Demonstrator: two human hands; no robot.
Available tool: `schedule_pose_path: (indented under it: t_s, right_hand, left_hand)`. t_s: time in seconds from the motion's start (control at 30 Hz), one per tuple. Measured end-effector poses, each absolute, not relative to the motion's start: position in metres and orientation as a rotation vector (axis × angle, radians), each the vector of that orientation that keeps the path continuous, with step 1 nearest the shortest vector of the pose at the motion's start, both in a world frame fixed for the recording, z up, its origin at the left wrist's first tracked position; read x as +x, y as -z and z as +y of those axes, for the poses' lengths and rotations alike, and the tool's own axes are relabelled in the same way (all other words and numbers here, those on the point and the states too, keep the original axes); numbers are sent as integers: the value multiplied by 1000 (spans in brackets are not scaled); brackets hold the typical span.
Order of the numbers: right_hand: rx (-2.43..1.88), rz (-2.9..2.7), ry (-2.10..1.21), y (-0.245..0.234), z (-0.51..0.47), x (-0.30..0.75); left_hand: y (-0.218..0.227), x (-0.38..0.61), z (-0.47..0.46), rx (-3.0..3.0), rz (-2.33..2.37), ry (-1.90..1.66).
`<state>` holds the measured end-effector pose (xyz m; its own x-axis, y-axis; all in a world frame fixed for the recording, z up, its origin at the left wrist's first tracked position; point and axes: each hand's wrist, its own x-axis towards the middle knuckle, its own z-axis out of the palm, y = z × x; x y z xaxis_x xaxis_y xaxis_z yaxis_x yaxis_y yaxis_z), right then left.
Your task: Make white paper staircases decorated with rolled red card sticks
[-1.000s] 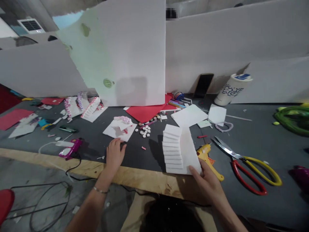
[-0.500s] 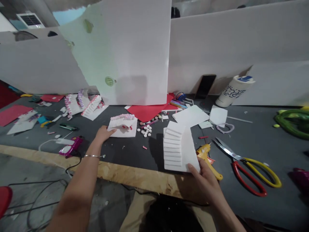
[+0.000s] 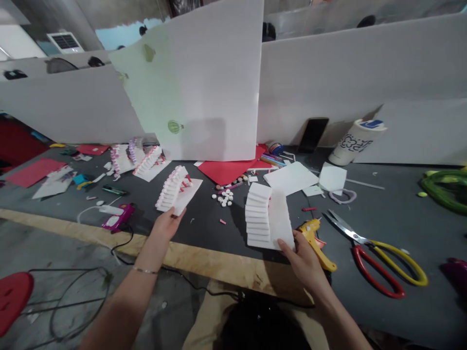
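My left hand (image 3: 166,224) grips the near corner of a small white foam staircase with pink trim (image 3: 176,189) and holds it tilted above the dark tabletop. My right hand (image 3: 303,257) pinches the near edge of a plain white foam staircase (image 3: 266,216), which rests on the table near the wooden front edge. A yellow glue gun (image 3: 314,233) lies just right of my right hand. Small white round pieces (image 3: 225,196) are scattered between the two staircases.
Large scissors with red and yellow handles (image 3: 372,248) lie at the right. A pink glue gun (image 3: 117,217) with its cord sits at the left. White foam boards (image 3: 204,82) stand along the back, with red paper (image 3: 226,170), a phone (image 3: 312,133) and a white cup (image 3: 355,141) before them.
My left hand reached forward to the pink-trimmed staircase, took hold of it and lifted it tilted toward me. My right hand stayed on the plain white staircase.
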<state>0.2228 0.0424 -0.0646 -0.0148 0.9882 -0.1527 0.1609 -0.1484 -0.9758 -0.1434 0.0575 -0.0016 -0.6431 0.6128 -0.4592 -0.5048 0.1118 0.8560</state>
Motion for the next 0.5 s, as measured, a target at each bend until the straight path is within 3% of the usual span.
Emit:
schedule_pose_path:
  t_s: [0.33,0.43,0.5]
  right_hand:
    - [-1596,-1272,-1127,53,47,233]
    - [-1502,-1173,-1288,55,42,225]
    - [-1453,-1153,-1393,55,38,218]
  left_hand:
    - [-4,-94,30,-54,1285,-1468]
    - [5,-65,9,305,1340,-1466]
    - [12,-40,5,614,1305,-1236]
